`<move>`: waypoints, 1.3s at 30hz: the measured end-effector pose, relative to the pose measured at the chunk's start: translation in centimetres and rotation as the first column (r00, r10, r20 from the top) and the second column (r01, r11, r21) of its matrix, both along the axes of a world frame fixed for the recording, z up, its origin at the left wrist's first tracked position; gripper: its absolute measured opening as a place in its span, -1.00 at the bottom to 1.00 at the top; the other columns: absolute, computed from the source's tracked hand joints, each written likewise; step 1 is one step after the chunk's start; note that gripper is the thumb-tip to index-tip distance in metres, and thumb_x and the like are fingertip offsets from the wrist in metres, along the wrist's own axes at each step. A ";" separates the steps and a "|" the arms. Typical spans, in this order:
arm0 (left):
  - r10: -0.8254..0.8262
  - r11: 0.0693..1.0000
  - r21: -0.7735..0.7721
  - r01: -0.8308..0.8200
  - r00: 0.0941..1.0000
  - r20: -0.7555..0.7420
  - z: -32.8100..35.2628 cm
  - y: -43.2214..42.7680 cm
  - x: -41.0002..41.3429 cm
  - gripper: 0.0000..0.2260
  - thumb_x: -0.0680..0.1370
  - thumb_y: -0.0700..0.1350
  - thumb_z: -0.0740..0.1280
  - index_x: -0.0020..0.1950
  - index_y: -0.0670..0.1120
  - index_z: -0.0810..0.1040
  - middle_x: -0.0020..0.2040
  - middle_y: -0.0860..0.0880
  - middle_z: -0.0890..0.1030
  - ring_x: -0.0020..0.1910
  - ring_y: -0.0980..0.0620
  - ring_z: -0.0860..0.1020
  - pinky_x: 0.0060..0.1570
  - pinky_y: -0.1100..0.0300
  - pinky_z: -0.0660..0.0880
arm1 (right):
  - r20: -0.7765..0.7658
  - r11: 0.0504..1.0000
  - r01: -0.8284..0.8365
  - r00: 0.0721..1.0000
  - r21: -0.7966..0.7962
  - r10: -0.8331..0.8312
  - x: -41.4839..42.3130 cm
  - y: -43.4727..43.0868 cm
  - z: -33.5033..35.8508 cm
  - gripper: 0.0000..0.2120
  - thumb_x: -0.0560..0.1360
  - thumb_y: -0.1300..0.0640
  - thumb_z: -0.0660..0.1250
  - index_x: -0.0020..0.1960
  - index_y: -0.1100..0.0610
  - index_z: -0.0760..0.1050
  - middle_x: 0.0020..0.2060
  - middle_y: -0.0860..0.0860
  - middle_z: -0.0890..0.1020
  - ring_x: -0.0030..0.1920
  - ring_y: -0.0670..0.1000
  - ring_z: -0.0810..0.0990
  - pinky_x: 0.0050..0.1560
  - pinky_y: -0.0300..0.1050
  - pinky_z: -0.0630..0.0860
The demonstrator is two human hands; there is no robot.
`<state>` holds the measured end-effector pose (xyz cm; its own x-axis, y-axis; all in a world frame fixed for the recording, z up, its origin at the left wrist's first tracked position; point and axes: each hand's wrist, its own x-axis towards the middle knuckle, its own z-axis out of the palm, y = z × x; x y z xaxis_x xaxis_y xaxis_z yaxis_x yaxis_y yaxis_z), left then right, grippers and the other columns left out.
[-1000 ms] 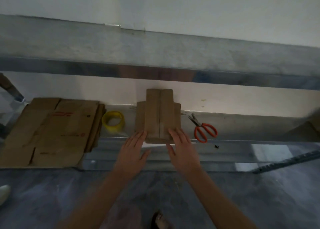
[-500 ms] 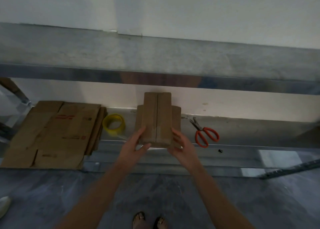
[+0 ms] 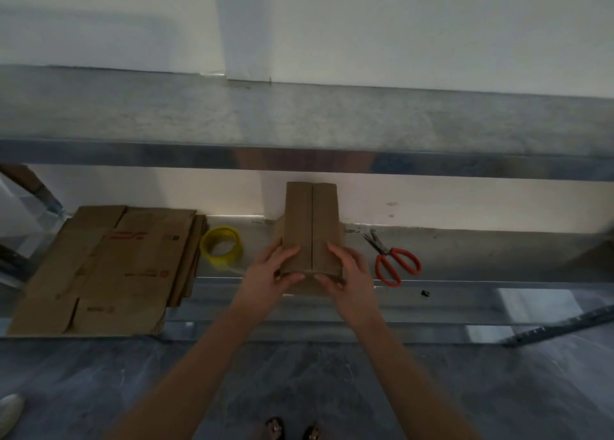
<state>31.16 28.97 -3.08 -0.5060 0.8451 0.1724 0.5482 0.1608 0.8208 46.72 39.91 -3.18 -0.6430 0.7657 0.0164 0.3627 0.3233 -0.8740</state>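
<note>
We take the cardboard box point(image 3: 311, 227) as the landmark. It sits on the lower shelf point(image 3: 481, 250) of a metal rack, with its near end at the shelf's front lip and its far end toward the wall. The two top flaps are folded down and meet in a seam that runs straight away from us.

The left hand point(image 3: 269, 275) is clamped on the box's near-left corner, fingers over the left flap and thumb at the near edge. The right hand point(image 3: 350, 273) mirrors it on the near-right corner, fingers curled on the right flap.

We read this grip as pressing the flaps flat and together so the seam does not spring open, probably ahead of taping. We cannot tell whether the box is resting on the shelf or lifted slightly off it.

- **Tape roll:** The yellow tape roll point(image 3: 222, 247) lies just left of the box, close to the left hand, a handy spot if sealing comes next.
- **Scissors:** The red-handled scissors point(image 3: 395, 262) lie just right of the box with the blades pointing toward the wall. We judge they are there for cutting tape.
- **Flattened cartons:** The flattened cartons point(image 3: 109, 267) are stacked further left of the box, beyond the tape roll, and look like stock waiting to be folded.
- **Small black bit:** A small black bit point(image 3: 425, 293) lies right of the box, past the scissors, and is too small to name.
</note>
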 end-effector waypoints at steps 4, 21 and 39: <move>-0.055 0.997 -0.049 0.057 0.998 0.042 1.0 -0.6 -0.5 -0.48 0.44 -0.19 0.48 0.37 -0.03 0.46 0.43 -0.08 0.32 0.31 0.09 0.44 0.31 0.19 0.42 | 0.032 0.995 -0.084 0.996 0.049 0.082 0.5 -0.5 0.6 -0.29 0.43 0.15 0.52 0.49 -0.04 0.30 0.41 0.01 0.25 0.34 -0.11 0.35 0.36 -0.18 0.43; -0.143 0.974 -0.066 0.215 0.816 0.560 3.9 -1.9 -5.4 -0.60 0.49 -0.40 0.34 0.28 -0.10 0.56 0.38 0.09 0.45 0.24 0.25 0.50 0.14 0.33 0.49 | -0.300 0.820 -0.305 0.938 -0.485 0.171 2.4 3.8 1.7 -0.49 0.42 0.18 0.47 0.34 -0.05 0.54 0.41 -0.04 0.46 0.39 -0.06 0.45 0.29 -0.07 0.50; -0.014 0.998 -0.055 0.035 0.939 0.344 0.0 -2.2 -0.3 -0.56 0.48 -0.30 0.42 0.32 -0.06 0.44 0.19 0.11 0.54 0.14 0.30 0.54 0.13 0.39 0.48 | -0.184 0.939 -0.114 0.981 -0.324 0.055 2.3 0.9 -1.2 -0.46 0.42 0.33 0.48 0.35 0.05 0.46 0.32 0.01 0.49 0.31 -0.09 0.50 0.34 -0.07 0.47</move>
